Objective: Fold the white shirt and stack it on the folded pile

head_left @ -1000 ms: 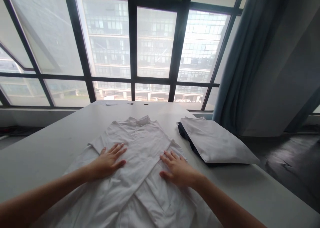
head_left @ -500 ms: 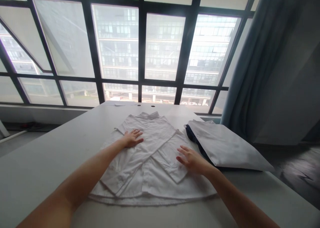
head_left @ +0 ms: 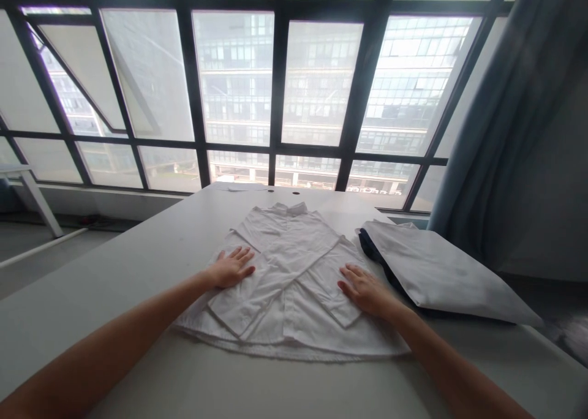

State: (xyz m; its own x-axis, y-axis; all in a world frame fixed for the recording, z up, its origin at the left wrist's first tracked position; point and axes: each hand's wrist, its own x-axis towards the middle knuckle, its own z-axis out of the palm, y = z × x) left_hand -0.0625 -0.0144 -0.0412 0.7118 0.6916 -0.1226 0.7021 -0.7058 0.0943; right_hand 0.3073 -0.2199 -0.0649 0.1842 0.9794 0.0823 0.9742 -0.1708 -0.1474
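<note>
A white collared shirt lies flat on the white table, its collar toward the window and its hem toward me. Both sleeves are folded inward across the front, crossing near the middle. My left hand rests on the shirt's left side with its fingers spread. On the right side, my right hand lies flat over the folded sleeve, fingers stretched out. Neither hand grips the cloth.
To the right, a stack of folded cloth, white on top and dark beneath, lies by the table's edge. A blue-grey curtain hangs behind it. Large windows with dark frames stand beyond the table. A white table leg shows at the far left.
My left hand has slid outward and toward me on the shirt. My right hand has come down flat onto the sleeve. The view has turned slightly left.
</note>
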